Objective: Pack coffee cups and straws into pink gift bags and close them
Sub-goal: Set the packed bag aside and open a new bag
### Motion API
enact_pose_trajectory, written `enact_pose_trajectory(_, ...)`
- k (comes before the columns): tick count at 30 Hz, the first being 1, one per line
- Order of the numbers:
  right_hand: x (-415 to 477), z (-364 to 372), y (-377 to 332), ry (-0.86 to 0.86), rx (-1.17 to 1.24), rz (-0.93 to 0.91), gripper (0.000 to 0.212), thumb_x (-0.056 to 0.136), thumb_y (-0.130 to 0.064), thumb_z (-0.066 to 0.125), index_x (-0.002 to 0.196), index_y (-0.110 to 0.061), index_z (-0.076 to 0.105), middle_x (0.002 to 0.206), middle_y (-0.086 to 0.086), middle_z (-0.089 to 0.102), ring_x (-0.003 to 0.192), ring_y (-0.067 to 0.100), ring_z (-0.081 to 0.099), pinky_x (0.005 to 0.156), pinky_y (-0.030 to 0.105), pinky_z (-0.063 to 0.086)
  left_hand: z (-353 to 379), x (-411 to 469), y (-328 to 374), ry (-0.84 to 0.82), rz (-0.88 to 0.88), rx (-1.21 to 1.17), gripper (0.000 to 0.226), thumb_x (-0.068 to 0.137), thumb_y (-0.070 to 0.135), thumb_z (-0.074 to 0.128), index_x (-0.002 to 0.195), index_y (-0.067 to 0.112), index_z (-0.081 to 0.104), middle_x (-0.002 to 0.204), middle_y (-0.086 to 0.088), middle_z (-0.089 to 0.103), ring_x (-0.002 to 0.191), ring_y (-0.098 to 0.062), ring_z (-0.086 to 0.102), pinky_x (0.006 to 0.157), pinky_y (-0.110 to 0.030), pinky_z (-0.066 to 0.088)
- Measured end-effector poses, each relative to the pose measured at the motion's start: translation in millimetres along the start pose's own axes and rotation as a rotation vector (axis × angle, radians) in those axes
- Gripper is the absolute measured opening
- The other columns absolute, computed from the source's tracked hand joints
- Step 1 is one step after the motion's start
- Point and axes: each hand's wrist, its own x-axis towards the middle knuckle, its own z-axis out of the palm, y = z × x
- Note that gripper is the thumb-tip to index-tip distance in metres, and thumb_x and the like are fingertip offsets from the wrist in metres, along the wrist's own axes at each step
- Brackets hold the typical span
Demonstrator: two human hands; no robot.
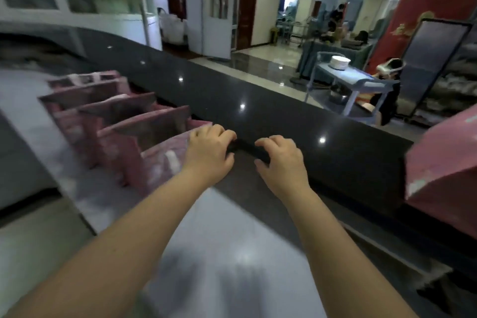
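**Entry: row of pink gift bags, mouths open**

Location: the pink gift bags (121, 121) stand on the pale worktop (232, 227), against the dark ledge (284, 111), left of both hands.

Orientation: upright, mouths up. The row's long axis runs from the hands away to the far left, and each mouth lies crosswise to it.

Left hand (209, 152): fingers curled at the nearest bag's (160, 162) far corner.

Right hand (281, 162): fingers curled, just beside the left.

The blur hides whether either hand grips anything.

Hazard: a nudge at that corner probably tips the light bag into its neighbours, collapsing the row.
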Motion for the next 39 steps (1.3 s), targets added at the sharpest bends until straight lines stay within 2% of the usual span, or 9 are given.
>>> enact_pose_trajectory(6, 45, 59, -160, -0.022, 0.075, -0.328, 0.041, 0.086, -0.032, 0.070, 0.124, -0.025, 0.059, 0.124, -0.002, 0.059, 0.115, 0.023, 0.050, 0.096, 0.036, 0.040, -77, -63, -150, 0.017, -0.309, 0.222, 0.039, 0.073, 0.035, 0.067, 0.111, 0.025, 0.063, 0.108, -0.002, 0.061, 0.103, -0.029, 0.052, 0.087, -0.041, 0.034)
enact_pose_trajectory(11, 54, 116, -283, -0.063, 0.041, -0.509, 0.035, 0.087, -0.020, 0.057, 0.122, -0.018, 0.060, 0.123, 0.005, 0.058, 0.110, 0.032, 0.050, 0.089, 0.043, 0.040, -128, -122, -262, -0.061, -0.496, 0.309, 0.043, 0.078, 0.036, 0.060, 0.120, 0.027, 0.059, 0.118, 0.000, 0.055, 0.112, -0.026, 0.047, 0.094, -0.040, 0.031)
enact_pose_trajectory(14, 62, 152, -354, -0.094, 0.034, -0.570, 0.031, 0.085, -0.025, 0.062, 0.116, -0.019, 0.060, 0.116, 0.003, 0.058, 0.108, 0.030, 0.050, 0.088, 0.040, 0.037, -154, -151, -332, -0.065, -0.547, 0.329, 0.041, 0.080, 0.034, 0.058, 0.121, 0.028, 0.057, 0.119, 0.001, 0.054, 0.112, -0.025, 0.046, 0.094, -0.039, 0.031)
enact_pose_trajectory(17, 78, 184, -421, -0.119, 0.100, -0.569, 0.033, 0.078, -0.019, 0.070, 0.110, -0.014, 0.065, 0.108, 0.010, 0.063, 0.101, 0.034, 0.055, 0.082, 0.040, 0.040, -177, -171, -399, -0.061, -0.563, 0.362, 0.042, 0.083, 0.036, 0.056, 0.125, 0.030, 0.054, 0.123, 0.003, 0.053, 0.114, -0.023, 0.046, 0.094, -0.038, 0.029)
enact_pose_trajectory(21, 100, 221, -491, -0.130, 0.102, -0.580, 0.042, 0.075, -0.020, 0.075, 0.116, -0.017, 0.065, 0.110, 0.007, 0.064, 0.104, 0.034, 0.055, 0.083, 0.043, 0.044, -196, -180, -472, -0.063, -0.549, 0.364, 0.040, 0.085, 0.040, 0.055, 0.124, 0.032, 0.053, 0.123, 0.005, 0.052, 0.117, -0.021, 0.045, 0.096, -0.038, 0.028)
enact_pose_trajectory(25, 136, 243, -522, -0.139, 0.049, -0.536, 0.044, 0.080, -0.026, 0.071, 0.123, -0.021, 0.061, 0.119, 0.003, 0.061, 0.112, 0.030, 0.049, 0.092, 0.041, 0.040, -197, -160, -527, -0.081, -0.525, 0.332, 0.041, 0.085, 0.040, 0.055, 0.125, 0.032, 0.053, 0.123, 0.005, 0.052, 0.117, -0.021, 0.043, 0.098, -0.039, 0.028)
enact_pose_trajectory(31, 213, 252, -519, -0.102, -0.082, -0.453, 0.038, 0.087, -0.029, 0.063, 0.124, -0.023, 0.058, 0.124, 0.001, 0.057, 0.116, 0.028, 0.045, 0.092, 0.038, 0.036, -175, -89, -583, -0.056, -0.433, 0.286, 0.040, 0.081, 0.034, 0.059, 0.121, 0.029, 0.058, 0.118, 0.002, 0.056, 0.112, -0.024, 0.047, 0.092, -0.038, 0.026)
enact_pose_trajectory(35, 266, 259, -502, -0.067, -0.142, -0.503, 0.036, 0.087, -0.027, 0.064, 0.122, -0.021, 0.061, 0.123, 0.001, 0.060, 0.115, 0.029, 0.046, 0.092, 0.041, 0.039, -149, -38, -604, -0.033, -0.338, 0.274, 0.037, 0.084, 0.032, 0.057, 0.121, 0.030, 0.059, 0.117, 0.003, 0.057, 0.111, -0.021, 0.049, 0.091, -0.039, 0.027)
enact_pose_trajectory(39, 330, 272, -476, 0.001, -0.214, -0.540, 0.034, 0.086, -0.026, 0.065, 0.120, -0.026, 0.061, 0.123, -0.003, 0.061, 0.118, 0.026, 0.048, 0.094, 0.041, 0.040, -124, 20, -626, 0.007, -0.220, 0.305, 0.035, 0.086, 0.031, 0.057, 0.120, 0.029, 0.060, 0.116, 0.002, 0.058, 0.111, -0.022, 0.050, 0.091, -0.039, 0.027)
